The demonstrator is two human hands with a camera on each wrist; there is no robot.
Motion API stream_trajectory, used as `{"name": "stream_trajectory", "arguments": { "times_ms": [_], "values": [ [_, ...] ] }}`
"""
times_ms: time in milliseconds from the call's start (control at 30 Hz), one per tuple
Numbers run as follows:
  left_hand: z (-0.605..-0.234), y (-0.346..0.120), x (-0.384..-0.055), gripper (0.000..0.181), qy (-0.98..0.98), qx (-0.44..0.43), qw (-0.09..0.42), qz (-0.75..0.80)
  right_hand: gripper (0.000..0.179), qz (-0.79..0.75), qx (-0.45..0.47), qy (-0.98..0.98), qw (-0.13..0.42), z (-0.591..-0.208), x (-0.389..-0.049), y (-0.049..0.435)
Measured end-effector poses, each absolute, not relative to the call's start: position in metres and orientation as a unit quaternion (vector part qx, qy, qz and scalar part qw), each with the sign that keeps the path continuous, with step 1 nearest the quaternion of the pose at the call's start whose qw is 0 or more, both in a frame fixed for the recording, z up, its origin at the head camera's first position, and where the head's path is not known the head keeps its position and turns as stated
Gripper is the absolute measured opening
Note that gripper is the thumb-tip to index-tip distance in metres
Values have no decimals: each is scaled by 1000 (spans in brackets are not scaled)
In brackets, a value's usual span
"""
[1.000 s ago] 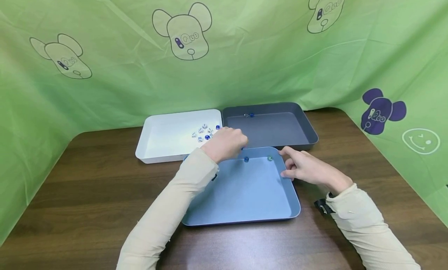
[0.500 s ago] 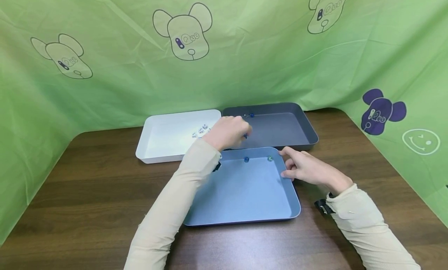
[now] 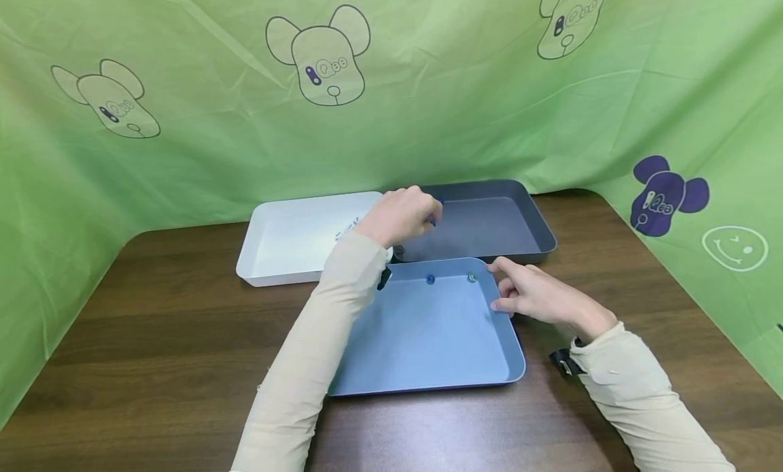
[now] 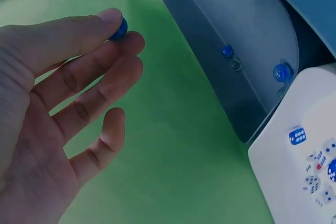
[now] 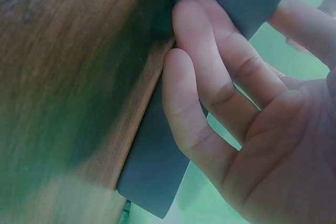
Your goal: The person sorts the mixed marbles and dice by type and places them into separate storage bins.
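My left hand [image 3: 400, 215] is over the left part of the dark grey tray [image 3: 489, 217]. Its thumb and finger pinch a blue marble [image 4: 119, 30], while the other fingers stay loosely bent. In the left wrist view, the dark tray holds a blue marble [image 4: 227, 51] beside a clear one [image 4: 235, 65], and another blue marble [image 4: 281, 72] in its corner. My right hand [image 3: 538, 292] grips the right rim of the light blue tray [image 3: 428, 383], with several fingers [image 5: 181, 87] against its outer wall. A blue marble [image 3: 431, 279] and a greenish marble [image 3: 472, 277] lie in that tray.
At the back left, the white tray [image 3: 275, 247] contains several dice, including a blue die [image 4: 297, 136]. All three trays stand close together on the wooden table [image 3: 153, 336]. A green printed cloth [image 3: 202, 118] hangs behind and beside the table.
My left hand has moved away from me and slightly right, from the blue tray's far edge to over the dark tray, carrying the blue marble. My right hand has stayed put.
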State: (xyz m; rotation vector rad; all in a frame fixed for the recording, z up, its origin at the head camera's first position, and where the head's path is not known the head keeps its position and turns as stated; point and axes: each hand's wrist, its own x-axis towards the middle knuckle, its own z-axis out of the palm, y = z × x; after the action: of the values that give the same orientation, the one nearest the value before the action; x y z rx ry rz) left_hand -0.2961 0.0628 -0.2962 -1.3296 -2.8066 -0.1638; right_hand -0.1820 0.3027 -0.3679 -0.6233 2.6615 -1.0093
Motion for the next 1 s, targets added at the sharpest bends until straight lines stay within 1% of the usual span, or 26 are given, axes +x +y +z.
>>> {"name": "stream_trajectory", "arguments": {
  "times_ms": [333, 633, 1000],
  "values": [
    [-298, 69, -309, 15, -910, -402, 7, -99, 50, -347, -209, 907, 118, -368, -182, 302],
    [-309, 76, -321, 16, -910, -391, -3, -137, 50, -347, -208, 907, 117, -366, -181, 303],
    [-311, 80, -339, 17, -912, -363, -9, -189, 51, -342, -208, 909, 117, -368, -184, 301]
  ]
}}
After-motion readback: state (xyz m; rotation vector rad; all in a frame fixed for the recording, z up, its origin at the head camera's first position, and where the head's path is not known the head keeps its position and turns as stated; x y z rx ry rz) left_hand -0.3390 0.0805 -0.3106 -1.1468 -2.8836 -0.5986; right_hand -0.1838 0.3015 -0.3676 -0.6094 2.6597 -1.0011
